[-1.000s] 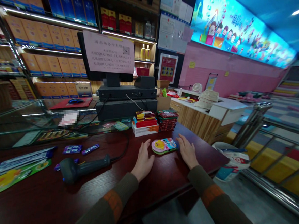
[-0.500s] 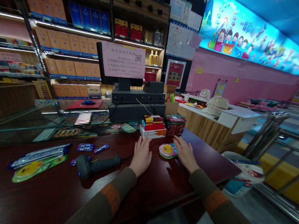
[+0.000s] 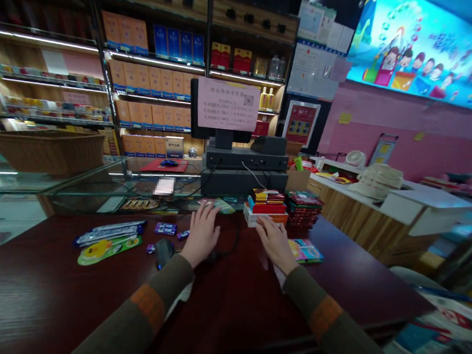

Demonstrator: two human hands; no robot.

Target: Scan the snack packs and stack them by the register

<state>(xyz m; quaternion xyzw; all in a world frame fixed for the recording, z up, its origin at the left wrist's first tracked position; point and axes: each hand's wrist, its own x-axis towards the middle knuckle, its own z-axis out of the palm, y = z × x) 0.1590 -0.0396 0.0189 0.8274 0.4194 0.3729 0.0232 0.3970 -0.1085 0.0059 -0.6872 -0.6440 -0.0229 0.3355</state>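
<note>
My left hand [image 3: 202,234] is spread above the dark red counter, holding nothing, and partly covers the black scanner [image 3: 163,252]. My right hand [image 3: 275,241], fingers apart and holding nothing, is just in front of the white and orange box [image 3: 253,218], which bears a stack of red and yellow packs [image 3: 267,201]. Beside the right hand lies a colourful pack [image 3: 308,250], partly hidden by it. Purple packets [image 3: 165,228] lie left of the left hand. Further left are long blue packs [image 3: 109,232] and a green card with a yellow duck [image 3: 107,249].
Behind the counter [image 3: 226,311] stand a monitor with a pink sign [image 3: 227,105] and its dark base [image 3: 241,184]. Dark red packs [image 3: 303,210] are stacked right of the box. A wicker basket [image 3: 47,150] is at the left, a bin [image 3: 432,320] at the right.
The view has turned left. My left hand has moved left over the scanner; my right hand has moved left, in front of the box and off the colourful pack's right side.
</note>
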